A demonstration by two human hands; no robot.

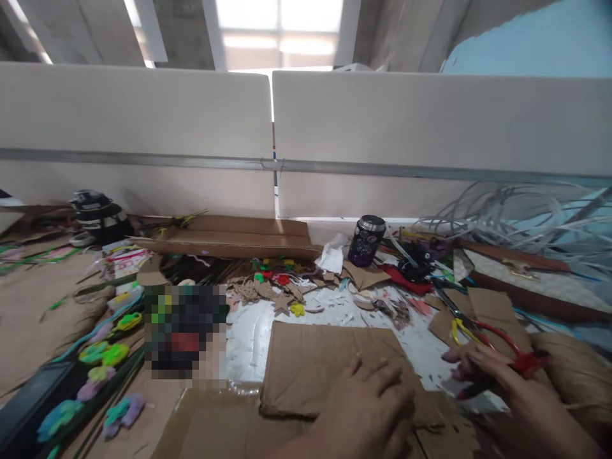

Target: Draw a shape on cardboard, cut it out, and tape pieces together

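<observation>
My left hand [368,408] lies on a brown rectangular piece of cardboard [325,363], fingers bent and pressed onto its surface. This piece rests on a larger cardboard sheet [210,424] near the front edge of the view. To the right, my right hand [507,379] is raised with its fingers closed around a slim dark tool [478,387]; its kind is not clear. A red and black part [531,362] shows behind that hand. Scissors [459,319] with yellow and red handles lie just beyond it, beside cardboard scraps [492,312].
A dark jar-like bottle [367,241] stands at the back next to a crumpled tissue [333,254]. Colourful fuzzy flowers [102,354] lie at left, near a pixelated patch. A long cardboard strip [234,236] runs along the pale partition. A quilted bag [540,280] sits at right.
</observation>
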